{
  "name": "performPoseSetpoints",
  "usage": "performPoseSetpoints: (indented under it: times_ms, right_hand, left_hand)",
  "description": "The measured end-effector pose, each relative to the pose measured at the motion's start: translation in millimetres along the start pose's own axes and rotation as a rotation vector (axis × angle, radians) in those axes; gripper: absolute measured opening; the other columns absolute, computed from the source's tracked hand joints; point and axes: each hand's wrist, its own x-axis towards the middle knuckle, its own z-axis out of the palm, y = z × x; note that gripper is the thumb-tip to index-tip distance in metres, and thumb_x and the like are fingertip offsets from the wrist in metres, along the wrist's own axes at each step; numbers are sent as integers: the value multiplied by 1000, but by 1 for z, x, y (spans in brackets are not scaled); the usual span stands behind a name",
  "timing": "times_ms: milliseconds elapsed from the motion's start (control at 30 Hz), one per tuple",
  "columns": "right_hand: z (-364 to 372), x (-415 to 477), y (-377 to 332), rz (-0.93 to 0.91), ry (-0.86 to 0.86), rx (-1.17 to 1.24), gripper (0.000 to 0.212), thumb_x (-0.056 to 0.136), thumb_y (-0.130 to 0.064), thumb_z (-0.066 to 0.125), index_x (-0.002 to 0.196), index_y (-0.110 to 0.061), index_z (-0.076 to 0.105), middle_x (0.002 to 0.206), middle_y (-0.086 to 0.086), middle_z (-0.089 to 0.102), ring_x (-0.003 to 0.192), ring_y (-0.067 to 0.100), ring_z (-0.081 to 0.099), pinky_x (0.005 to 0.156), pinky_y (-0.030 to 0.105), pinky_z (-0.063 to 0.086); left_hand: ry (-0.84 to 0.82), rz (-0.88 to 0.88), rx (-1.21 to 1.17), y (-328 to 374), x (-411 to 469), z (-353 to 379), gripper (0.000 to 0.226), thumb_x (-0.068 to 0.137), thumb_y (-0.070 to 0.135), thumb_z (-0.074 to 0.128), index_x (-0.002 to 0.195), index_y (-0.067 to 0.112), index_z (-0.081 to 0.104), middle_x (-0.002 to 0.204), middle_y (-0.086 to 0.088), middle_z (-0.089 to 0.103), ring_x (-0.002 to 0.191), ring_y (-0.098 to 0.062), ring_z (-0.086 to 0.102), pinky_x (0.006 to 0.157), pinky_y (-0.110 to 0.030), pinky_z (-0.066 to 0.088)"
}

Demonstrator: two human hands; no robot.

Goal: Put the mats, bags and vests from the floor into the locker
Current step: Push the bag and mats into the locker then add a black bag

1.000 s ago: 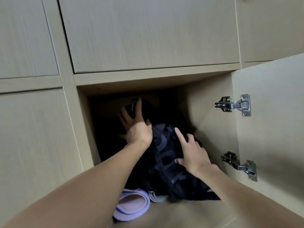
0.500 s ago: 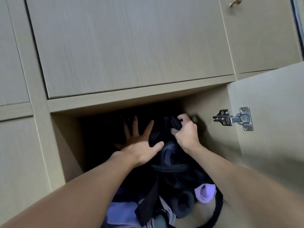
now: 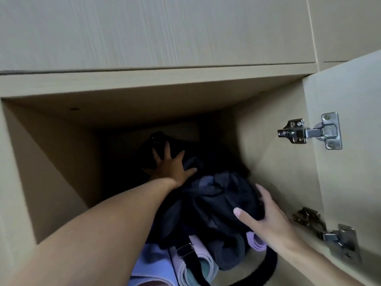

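Dk navy bag point(image 3: 218, 195), lilac mats point(image 3: 152, 267)

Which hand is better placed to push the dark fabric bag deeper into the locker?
Probably right hand: open palm on the dark fabric bag, near side; left hand presses a black item further back.

1 view only: head-worn, wide-angle. It sat close at the mouth of the open locker point(image 3: 51, 162) and faced forward and a little down into it. The locker's top edge crossed the upper third of frame; its open door point(image 3: 350, 89) and upper hinge point(image 3: 311, 132) held the right edge.
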Motion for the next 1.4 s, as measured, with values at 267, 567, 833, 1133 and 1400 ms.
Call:
performPoseSetpoints:
  times_ms: [267, 567, 833, 1133, 1400]
  right_hand:
    - [18, 20, 0, -216, 33, 127, 79, 74, -23, 84, 137, -48, 45, 131, -23, 54, 121, -7, 51, 103, 24, 43]
    - [42, 125, -83, -315, 337, 190, 40, 83, 10, 64, 117, -9, 67, 110, 0, 64, 101, 7, 58, 84, 9, 39]
    - [40, 145, -61, -247, 259, 274, 48, 90, -5, 65, 135, -15, 55, 115, -4, 61, 114, 13, 58, 90, 11, 40]
    - [52, 48, 20, -442, 30, -212, 105, 63, -69, 70, 146, -58, 7, 159, -23, -2, 137, 15, 41, 107, 39, 42]
    - [86, 125, -20, -370, 385, 192, 66, 79, 3, 74, 135, -5, 41, 132, 14, 47, 118, 15, 50, 96, 0, 31]
  left_hand:
    - [32, -164, -95, 1, 27, -4, 78, 89, 60, 59, 154, 38, 23, 164, -7, -17, 146, -50, -11, 112, -71, 14]
    - [138, -29, -626, 17, 51, -44, 64, 85, 61, 54, 142, 33, 49, 153, 2, 41, 142, -25, 36, 117, -40, 27]
    - [-209, 337, 78, -6, 31, -30, 104, 63, 86, 60, 138, 68, -10, 162, 19, -11, 152, -27, -8, 113, -69, 12]
    - [-148, 251, 145, -13, 54, 10, 103, 68, 81, 62, 145, 62, -4, 164, 8, -19, 149, -34, -20, 107, -78, 4]
    - [63, 175, -172, 0, 60, -13, 68, 89, 68, 50, 149, 54, 21, 164, 8, 11, 151, -30, 11, 115, -64, 15]
